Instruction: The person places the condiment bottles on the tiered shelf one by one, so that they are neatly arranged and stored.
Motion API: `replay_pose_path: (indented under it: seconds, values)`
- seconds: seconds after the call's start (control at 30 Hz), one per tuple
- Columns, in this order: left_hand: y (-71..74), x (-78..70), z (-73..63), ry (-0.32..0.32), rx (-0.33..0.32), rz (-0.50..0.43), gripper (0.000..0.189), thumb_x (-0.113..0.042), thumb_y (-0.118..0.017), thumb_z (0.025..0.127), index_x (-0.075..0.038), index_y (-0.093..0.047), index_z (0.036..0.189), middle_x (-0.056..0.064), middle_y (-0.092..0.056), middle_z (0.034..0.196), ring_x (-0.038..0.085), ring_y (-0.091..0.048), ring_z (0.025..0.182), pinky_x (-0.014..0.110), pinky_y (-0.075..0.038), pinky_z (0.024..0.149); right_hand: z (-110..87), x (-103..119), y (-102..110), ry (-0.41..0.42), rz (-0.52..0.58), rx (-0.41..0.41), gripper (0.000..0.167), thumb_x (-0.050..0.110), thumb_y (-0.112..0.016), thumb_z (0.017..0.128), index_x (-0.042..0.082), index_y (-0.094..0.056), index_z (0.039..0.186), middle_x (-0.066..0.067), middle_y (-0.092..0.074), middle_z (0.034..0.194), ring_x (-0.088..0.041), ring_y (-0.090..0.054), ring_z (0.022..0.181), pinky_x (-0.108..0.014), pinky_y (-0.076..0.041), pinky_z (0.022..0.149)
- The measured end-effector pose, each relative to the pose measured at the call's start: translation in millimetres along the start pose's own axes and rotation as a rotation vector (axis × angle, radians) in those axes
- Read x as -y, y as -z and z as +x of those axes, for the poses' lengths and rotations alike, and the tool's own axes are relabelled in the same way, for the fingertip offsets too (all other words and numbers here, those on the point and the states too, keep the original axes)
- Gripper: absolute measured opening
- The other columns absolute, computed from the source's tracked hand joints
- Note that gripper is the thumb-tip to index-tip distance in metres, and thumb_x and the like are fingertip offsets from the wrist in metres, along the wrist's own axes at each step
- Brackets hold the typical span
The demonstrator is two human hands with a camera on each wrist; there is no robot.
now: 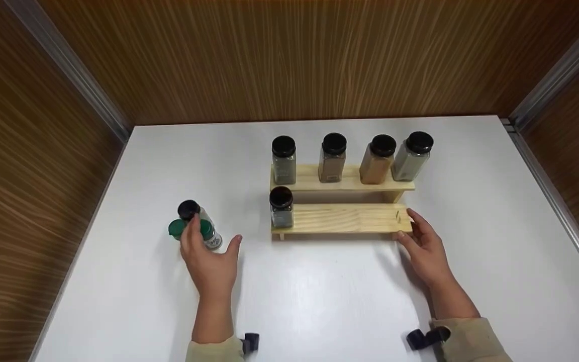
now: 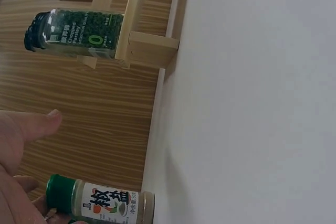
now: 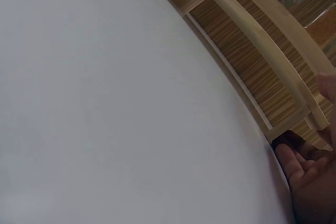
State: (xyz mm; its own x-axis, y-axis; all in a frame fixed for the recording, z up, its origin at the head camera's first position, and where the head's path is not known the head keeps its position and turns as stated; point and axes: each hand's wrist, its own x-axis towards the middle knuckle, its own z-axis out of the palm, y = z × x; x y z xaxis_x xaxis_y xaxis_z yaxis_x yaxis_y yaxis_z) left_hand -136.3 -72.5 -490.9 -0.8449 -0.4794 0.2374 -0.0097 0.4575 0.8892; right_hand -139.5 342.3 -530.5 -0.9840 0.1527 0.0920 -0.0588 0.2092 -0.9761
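Note:
My left hand (image 1: 211, 269) is at a small cluster of seasoning bottles on the left, thumb spread wide from the fingers. Its fingers reach over a green-capped bottle with a white label (image 2: 110, 203), touching near the cap. Beside that bottle stand another green cap (image 1: 176, 228) and a black-capped jar (image 1: 189, 209), both partly hidden. My right hand (image 1: 426, 249) grips the right end of the lower step of a two-step wooden rack (image 1: 350, 218), thumb at the front edge. In the right wrist view, curled fingers (image 3: 294, 163) sit low by the rack's end.
Several black-capped spice jars line the upper step, among them a brown one (image 1: 332, 158) and an orange-brown one (image 1: 376, 160). One jar (image 1: 282, 207) stands at the lower step's left end. Wood-grain panels (image 1: 309, 60) enclose the white table (image 1: 314, 301) at the back and sides.

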Motion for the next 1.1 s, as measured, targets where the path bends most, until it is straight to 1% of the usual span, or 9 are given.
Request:
replay_pose_path:
  seconds: [0.17,0.37,0.5,0.67,0.8,0.9,1.03,1.1]
  values:
    - [0.1,-0.6,2.6,0.025,0.022,0.004,0.086,-0.001,-0.089,0.084,-0.001,-0.044,0.157,0.02,-0.037,0.157,0.04,-0.033,0.152,0.06,-0.031,0.121,-0.4,0,-1,-0.017,-0.001,0.01,0.062,-0.006,-0.058,0.105,-0.005,-0.033,0.162,-0.031,-0.054,0.136,-0.001,-0.063,0.106,-0.016,-0.052,0.09]
    - [-1.2,0.4,5.2,0.034,0.045,0.018,0.076,0.004,-0.086,0.085,0.001,-0.049,0.151,0.02,-0.042,0.155,0.041,-0.038,0.149,0.059,-0.033,0.12,0.5,0,-2,-0.006,0.007,0.008,0.062,-0.008,-0.057,0.105,-0.006,-0.033,0.162,-0.029,-0.055,0.135,-0.002,-0.064,0.106,-0.017,-0.052,0.09]
    - [-3.9,3.9,6.2,0.043,0.061,0.005,0.081,0.005,-0.086,0.084,0.0,-0.045,0.154,0.021,-0.039,0.157,0.041,-0.035,0.151,0.06,-0.031,0.121,1.3,0,-2,-0.005,0.008,0.01,0.062,-0.007,-0.058,0.105,-0.006,-0.033,0.162,-0.03,-0.055,0.136,-0.003,-0.064,0.107,-0.016,-0.052,0.09]
    - [-7.8,10.6,5.7,0.096,0.095,-0.025,0.085,0.004,-0.085,0.085,-0.005,-0.041,0.157,0.02,-0.037,0.163,0.041,-0.032,0.154,0.06,-0.027,0.123,1.1,0,-3,-0.008,0.013,0.017,0.063,-0.005,-0.059,0.105,-0.005,-0.033,0.162,-0.031,-0.054,0.139,-0.003,-0.064,0.108,-0.016,-0.052,0.09]
    - [-9.4,14.2,5.2,0.129,0.116,-0.072,0.081,0.005,-0.082,0.088,-0.008,-0.042,0.157,0.021,-0.039,0.164,0.041,-0.033,0.154,0.061,-0.027,0.123,0.8,-1,-4,0.014,0.019,0.01,0.062,-0.006,-0.059,0.105,-0.006,-0.034,0.161,-0.031,-0.056,0.135,-0.004,-0.064,0.107,-0.017,-0.052,0.09]
    - [-9.7,16.2,6.1,0.138,0.128,-0.076,0.076,0.008,-0.077,0.091,-0.01,-0.043,0.157,0.022,-0.041,0.163,0.043,-0.036,0.152,0.062,-0.032,0.12,1.1,-1,-5,0.02,0.022,0.005,0.062,-0.006,-0.06,0.104,-0.007,-0.034,0.161,-0.03,-0.056,0.133,-0.004,-0.064,0.107,-0.017,-0.052,0.091]
    - [-9.5,17.4,7.9,0.15,0.154,-0.076,0.068,0.01,-0.071,0.094,-0.011,-0.047,0.155,0.024,-0.042,0.162,0.046,-0.044,0.146,0.06,-0.045,0.112,1.3,-1,-5,0.008,0.019,0.007,0.062,-0.006,-0.059,0.105,-0.006,-0.034,0.161,-0.031,-0.055,0.138,-0.003,-0.064,0.11,-0.016,-0.051,0.092]
    - [-8.9,17.2,8.1,0.155,0.164,-0.088,0.065,0.011,-0.07,0.095,-0.011,-0.05,0.153,0.026,-0.043,0.16,0.047,-0.049,0.141,0.058,-0.049,0.107,1.5,-1,-5,0.005,0.015,0.011,0.063,-0.005,-0.06,0.105,-0.006,-0.034,0.162,-0.032,-0.054,0.14,-0.002,-0.063,0.111,-0.015,-0.05,0.094]
